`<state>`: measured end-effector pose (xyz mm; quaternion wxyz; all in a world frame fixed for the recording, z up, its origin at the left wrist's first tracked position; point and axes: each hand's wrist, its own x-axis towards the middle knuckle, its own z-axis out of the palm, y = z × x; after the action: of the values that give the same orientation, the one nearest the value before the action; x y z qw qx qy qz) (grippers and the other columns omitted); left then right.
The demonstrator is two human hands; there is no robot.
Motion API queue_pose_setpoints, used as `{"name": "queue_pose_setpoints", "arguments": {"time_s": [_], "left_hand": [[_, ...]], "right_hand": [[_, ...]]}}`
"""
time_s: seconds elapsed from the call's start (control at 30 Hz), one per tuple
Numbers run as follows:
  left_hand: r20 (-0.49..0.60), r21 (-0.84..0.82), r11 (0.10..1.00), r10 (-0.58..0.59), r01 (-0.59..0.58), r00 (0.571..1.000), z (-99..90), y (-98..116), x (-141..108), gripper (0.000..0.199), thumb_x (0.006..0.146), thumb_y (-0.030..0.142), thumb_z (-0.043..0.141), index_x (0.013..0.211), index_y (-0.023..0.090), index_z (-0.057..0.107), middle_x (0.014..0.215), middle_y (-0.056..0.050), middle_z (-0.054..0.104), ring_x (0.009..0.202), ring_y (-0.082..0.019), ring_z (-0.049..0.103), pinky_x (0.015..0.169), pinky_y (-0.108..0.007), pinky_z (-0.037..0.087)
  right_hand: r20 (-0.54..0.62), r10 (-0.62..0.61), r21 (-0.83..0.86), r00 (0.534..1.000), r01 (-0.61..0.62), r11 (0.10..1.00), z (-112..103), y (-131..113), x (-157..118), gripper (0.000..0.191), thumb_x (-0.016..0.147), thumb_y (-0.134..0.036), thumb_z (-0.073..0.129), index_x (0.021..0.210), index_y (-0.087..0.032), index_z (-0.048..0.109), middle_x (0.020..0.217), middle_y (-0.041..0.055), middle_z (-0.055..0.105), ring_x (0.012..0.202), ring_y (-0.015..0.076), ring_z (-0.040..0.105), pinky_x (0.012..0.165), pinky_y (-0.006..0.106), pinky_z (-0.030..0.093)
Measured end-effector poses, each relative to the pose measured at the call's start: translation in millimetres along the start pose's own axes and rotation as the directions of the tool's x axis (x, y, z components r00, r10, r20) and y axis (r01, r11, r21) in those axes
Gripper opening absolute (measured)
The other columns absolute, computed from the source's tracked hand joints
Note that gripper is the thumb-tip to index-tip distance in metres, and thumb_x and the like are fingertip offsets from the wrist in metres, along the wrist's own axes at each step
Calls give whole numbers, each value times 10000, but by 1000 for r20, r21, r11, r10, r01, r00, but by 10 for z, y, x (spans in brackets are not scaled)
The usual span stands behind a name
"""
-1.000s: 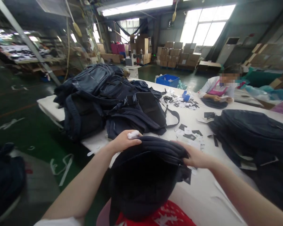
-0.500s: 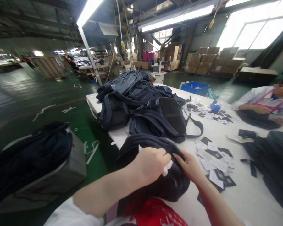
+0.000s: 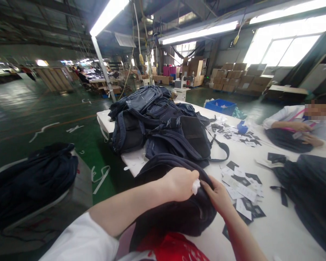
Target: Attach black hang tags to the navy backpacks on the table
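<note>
A dark navy backpack (image 3: 176,219) lies in front of me at the table's near edge, against my red apron. My left hand (image 3: 180,184) is closed in a fist over its upper side, with a crumpled white wad (image 3: 196,187) poking out of the fingers; whether it is cloth or paper I cannot tell. With thumb on top, my right hand (image 3: 218,195) grips the backpack's right edge, its other fingers mostly hidden behind the fabric. The two hands are close together, near the seam.
More dark backpacks (image 3: 152,119) are piled beyond. Black and white tags (image 3: 243,188) lie scattered on the white table (image 3: 274,224). At right are another dark bag (image 3: 312,192) and a seated co-worker (image 3: 293,123) handling dark fabric. A bin (image 3: 78,192) of dark items stands left.
My left fist has shifted a little right along the backpack, nearer my right hand. A white bit seen left of the fist no longer shows. My right hand keeps its grip.
</note>
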<state>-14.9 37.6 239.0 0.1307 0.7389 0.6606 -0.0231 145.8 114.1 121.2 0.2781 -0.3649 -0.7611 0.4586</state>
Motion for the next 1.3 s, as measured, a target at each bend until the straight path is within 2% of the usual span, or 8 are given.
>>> {"name": "queue_pose_setpoints", "arguments": {"time_s": [0.1,0.2,0.47,0.73,0.87,0.97,1.13,1.3], "left_hand": [[-80,-161,987,-1,-12,997,-11,-52,-17,272,805,206,532,1073,175,561,847,-79,707,755,-246,679,633,-300,470],[-151,-391,919,-3,-57,989,-4,-91,-16,219,846,223,503,1052,193,572,834,-45,694,735,-194,654,615,-257,448],[-214,-531,841,-17,-102,977,-22,-114,-63,218,818,209,527,1004,205,642,817,-22,693,700,-160,618,628,-240,453],[-173,-636,764,-276,107,946,-66,-847,-418,211,826,264,554,983,206,683,757,1,666,587,-115,561,552,-207,412],[-189,-683,704,-428,195,884,194,-1226,-547,171,804,302,591,915,203,675,810,-9,667,673,-125,576,627,-216,432],[-73,-806,530,-528,262,846,477,-1482,-629,212,779,367,623,877,181,651,674,16,598,575,-107,504,562,-212,399],[120,-932,207,-599,298,792,1151,-1773,-700,337,693,449,695,830,154,608,556,53,503,523,-90,424,523,-206,336],[204,-936,104,-620,338,757,1831,-1887,-704,405,637,522,700,753,154,576,513,55,471,502,-94,407,513,-221,322]], "right_hand": [[-198,-187,-126,962,164,978,-67,-140,-136,344,865,-394,542,1146,-198,563,1090,105,634,1007,279,594,898,449,478],[-105,-337,-236,936,306,922,-66,-306,-252,376,835,-321,577,1193,-215,532,1104,101,602,1018,270,579,880,419,484],[-46,-304,-334,952,272,903,46,-140,-199,218,894,-300,493,1090,-245,573,909,60,647,784,226,638,662,346,517],[-219,-433,-538,875,262,801,-300,139,-200,303,908,-395,517,1123,-231,652,905,67,650,761,210,622,650,319,471],[-215,-427,-563,878,246,789,-360,208,-202,331,939,-388,476,1169,-240,663,926,66,635,773,210,608,654,325,454],[-272,-381,-573,884,170,802,-441,279,-180,371,934,-422,474,1200,-241,657,931,71,632,767,228,603,641,349,449],[-343,-307,-552,887,74,831,-604,424,-125,372,918,-427,502,1199,-253,672,933,83,646,774,246,613,638,374,462],[-427,-169,-538,888,-100,837,-759,672,-26,424,877,-503,510,1130,-233,717,904,89,668,768,244,621,629,369,467]]}}
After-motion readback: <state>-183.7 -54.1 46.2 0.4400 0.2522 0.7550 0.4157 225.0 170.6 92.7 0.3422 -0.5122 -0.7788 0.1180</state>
